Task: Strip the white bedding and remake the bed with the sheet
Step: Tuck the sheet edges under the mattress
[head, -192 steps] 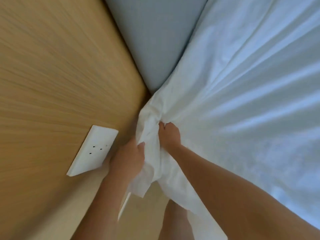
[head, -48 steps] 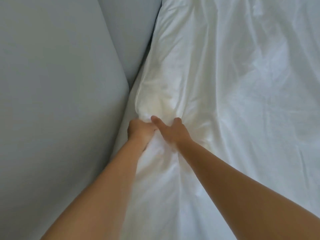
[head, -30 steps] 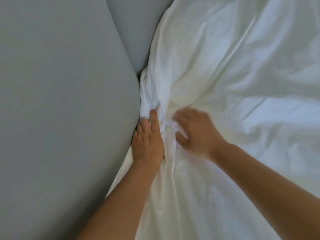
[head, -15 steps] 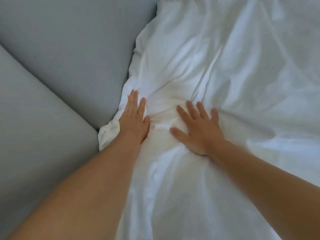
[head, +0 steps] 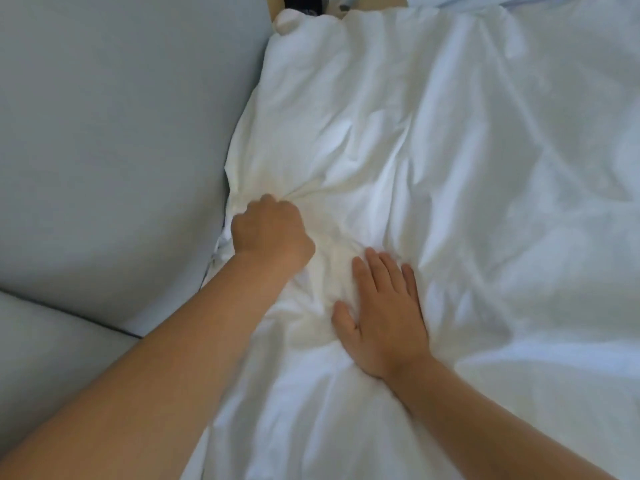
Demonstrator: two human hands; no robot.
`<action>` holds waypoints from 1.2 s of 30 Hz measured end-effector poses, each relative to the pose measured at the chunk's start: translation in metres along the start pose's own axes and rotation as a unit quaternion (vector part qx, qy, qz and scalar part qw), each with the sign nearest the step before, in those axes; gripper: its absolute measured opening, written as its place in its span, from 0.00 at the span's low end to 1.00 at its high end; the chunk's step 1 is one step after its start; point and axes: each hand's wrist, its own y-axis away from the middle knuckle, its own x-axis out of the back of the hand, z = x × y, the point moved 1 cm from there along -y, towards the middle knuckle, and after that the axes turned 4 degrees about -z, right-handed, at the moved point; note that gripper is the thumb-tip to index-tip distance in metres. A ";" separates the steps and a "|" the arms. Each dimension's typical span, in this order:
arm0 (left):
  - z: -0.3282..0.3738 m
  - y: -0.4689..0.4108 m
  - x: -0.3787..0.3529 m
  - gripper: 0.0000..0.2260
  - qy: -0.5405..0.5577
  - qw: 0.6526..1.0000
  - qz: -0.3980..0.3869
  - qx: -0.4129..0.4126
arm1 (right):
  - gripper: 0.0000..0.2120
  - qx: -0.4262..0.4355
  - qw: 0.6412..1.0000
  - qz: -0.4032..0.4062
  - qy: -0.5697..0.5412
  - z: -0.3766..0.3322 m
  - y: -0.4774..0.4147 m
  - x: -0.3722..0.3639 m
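In the head view, a white sheet [head: 433, 168] is seen spread in soft creases over the bed, filling most of the frame to the right of a pale grey padded headboard panel [head: 114, 140]. The sheet's edge is pressed against that panel along a slanted line. The left hand [head: 272, 233] is curled into a fist at the sheet's edge, just beside the panel, and a bunch of the white fabric is gripped in it; creases are drawn toward the knuckles. The right hand [head: 381, 317] is laid flat on the sheet, fingers extended and slightly spread, palm down, nothing being held; it lies farther from the panel than the left hand and apart from it. A second grey padded section [head: 52, 358] is seen below the panel, separated from it by a dark seam. A strip of wood [head: 273, 5] is glimpsed beyond the panel's far end.
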 end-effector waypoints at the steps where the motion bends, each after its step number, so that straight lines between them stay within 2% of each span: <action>1: 0.009 -0.009 0.002 0.16 0.033 0.995 0.074 -0.053 | 0.35 -0.003 1.000 0.004 -0.003 0.001 -0.001 0.000; 2: 0.013 -0.015 -0.001 0.22 0.062 0.990 0.091 -0.091 | 0.34 -0.003 1.000 0.009 -0.006 0.003 -0.002 0.000; 3: 0.008 -0.019 -0.013 0.28 0.087 0.992 0.047 -0.084 | 0.34 -0.002 1.000 0.011 -0.009 0.006 -0.003 -0.001; 4: -0.002 -0.021 -0.026 0.34 0.112 0.992 -0.031 -0.040 | 0.33 0.002 1.000 0.014 -0.008 0.008 -0.004 -0.002; 6: -0.022 -0.027 -0.041 0.44 0.188 0.962 -0.180 0.081 | 0.31 0.011 1.000 0.019 -0.003 0.011 -0.006 -0.004; 8: -0.021 -0.033 -0.033 0.48 0.213 0.943 -0.224 0.121 | 0.31 0.014 0.999 0.035 0.001 0.011 -0.009 -0.004; 9: -0.014 -0.026 -0.029 0.47 0.224 0.942 -0.216 0.126 | 0.31 0.011 1.000 0.028 0.002 0.011 -0.011 -0.004; 11: 0.009 0.016 -0.033 0.39 0.220 0.957 -0.147 0.116 | 0.34 0.004 1.000 0.008 0.011 0.011 -0.012 -0.003; 13: 0.029 0.114 -0.044 0.31 0.207 0.971 -0.072 0.093 | 0.36 0.011 0.999 0.006 0.033 0.010 -0.011 -0.002; 15: 0.035 0.222 -0.045 0.31 0.229 0.968 -0.061 0.076 | 0.36 0.019 0.999 -0.001 0.051 0.009 -0.010 -0.004; 17: 0.037 0.288 -0.049 0.33 0.234 0.968 -0.052 0.080 | 0.32 0.016 0.998 -0.008 0.066 0.009 -0.009 -0.005; 20: 0.037 0.314 -0.051 0.29 0.227 0.968 -0.060 0.083 | 0.29 -0.009 0.997 -0.001 0.082 0.008 0.009 -0.002; 22: 0.034 0.315 -0.052 0.25 0.193 0.979 -0.025 0.060 | 0.30 -0.014 0.995 -0.006 0.095 0.007 0.034 0.002; 25: 0.034 0.320 -0.048 0.18 0.212 0.975 0.025 0.055 | 0.32 -0.013 0.996 -0.054 0.074 0.003 0.092 0.008; 28: 0.039 0.326 -0.026 0.13 0.305 0.948 0.061 0.063 | 0.34 -0.003 0.994 -0.101 0.033 -0.005 0.155 0.019; 30: 0.047 0.333 -0.010 0.16 0.410 0.906 0.085 0.059 | 0.38 0.034 0.990 -0.132 0.040 -0.002 0.198 0.032; 31: 0.053 0.340 -0.005 0.18 0.431 0.898 0.078 0.040 | 0.39 0.050 0.988 -0.141 0.046 0.005 0.218 0.039; 32: 0.059 0.348 -0.003 0.19 0.411 0.910 0.054 0.007 | 0.38 0.054 0.988 -0.134 0.059 0.016 0.234 0.045; 34: 0.071 0.357 -0.013 0.20 0.261 0.962 -0.050 -0.064 | 0.36 0.016 0.988 -0.108 0.111 0.050 0.251 0.062; 36: 0.079 0.362 -0.024 0.21 0.177 0.974 -0.133 -0.048 | 0.36 -0.065 0.974 -0.137 0.167 0.085 0.250 0.077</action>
